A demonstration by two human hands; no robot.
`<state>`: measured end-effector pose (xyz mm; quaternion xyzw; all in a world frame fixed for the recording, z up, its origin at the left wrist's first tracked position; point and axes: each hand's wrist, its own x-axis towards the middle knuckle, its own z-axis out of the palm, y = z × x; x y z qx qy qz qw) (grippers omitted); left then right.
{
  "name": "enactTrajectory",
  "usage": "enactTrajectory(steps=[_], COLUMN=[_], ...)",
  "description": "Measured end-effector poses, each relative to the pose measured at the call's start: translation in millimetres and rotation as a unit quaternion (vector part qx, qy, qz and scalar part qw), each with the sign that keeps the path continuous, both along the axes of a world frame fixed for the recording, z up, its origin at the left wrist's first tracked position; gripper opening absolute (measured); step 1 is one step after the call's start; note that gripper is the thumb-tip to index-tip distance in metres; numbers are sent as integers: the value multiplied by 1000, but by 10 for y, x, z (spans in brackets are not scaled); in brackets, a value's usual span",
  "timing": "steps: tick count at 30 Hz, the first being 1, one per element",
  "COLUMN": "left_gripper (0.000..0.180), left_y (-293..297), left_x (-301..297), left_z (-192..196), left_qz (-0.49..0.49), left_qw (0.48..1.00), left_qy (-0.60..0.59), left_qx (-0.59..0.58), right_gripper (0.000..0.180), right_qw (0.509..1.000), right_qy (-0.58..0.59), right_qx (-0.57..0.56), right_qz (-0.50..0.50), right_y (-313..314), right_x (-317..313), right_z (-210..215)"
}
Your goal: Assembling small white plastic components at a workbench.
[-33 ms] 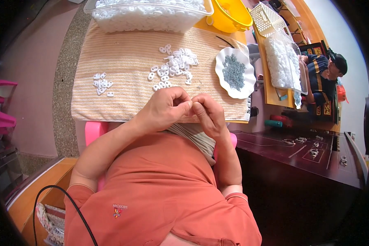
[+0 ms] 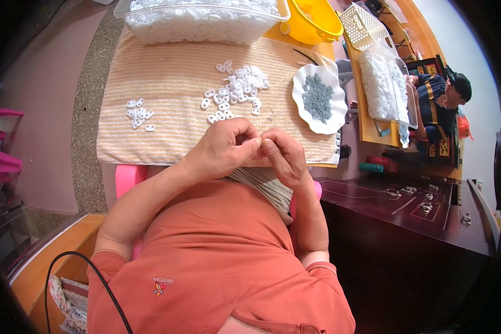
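The work looks only partway along: a small group of white pieces (image 2: 141,113) lies left on the cloth (image 2: 167,72), a bigger pile (image 2: 239,84) sits mid-cloth, and the far tub (image 2: 285,12) is well filled (which are finished, I cannot tell). Grey bits (image 2: 318,97) remain on the right-hand plate (image 2: 336,118). Near side, the left hand (image 2: 225,147) and right hand (image 2: 285,158) pinch, 2 sets of fingertips meeting; anything gripped is hidden.

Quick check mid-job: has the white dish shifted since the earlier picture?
No. The dish shows no visible shift either way against the striped towel.
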<state>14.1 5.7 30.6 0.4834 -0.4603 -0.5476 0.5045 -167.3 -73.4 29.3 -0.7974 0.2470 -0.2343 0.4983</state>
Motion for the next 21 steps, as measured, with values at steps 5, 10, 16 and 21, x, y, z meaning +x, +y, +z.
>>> enactTrajectory(steps=[5,10,16,21], left_gripper=[14,12,14,12], left_y=[-7,-10,-48,-55], left_x=[-7,30,60,27], left_z=[-6,19,-57,-59], left_qz=[6,-11,-33,-14], left_qw=[997,999,987,975], left_qy=[-69,-33,131,181], left_qx=[-45,-8,85,127], right_gripper=[9,7,6,7], right_qw=[995,994,988,985], right_qy=[-17,-5,-29,-44], right_qx=[92,103,-149,-165], right_qz=[22,19,9,-32], right_y=[-15,11,64,97], right_x=[-37,-23,79,87], right_z=[34,47,95,58])
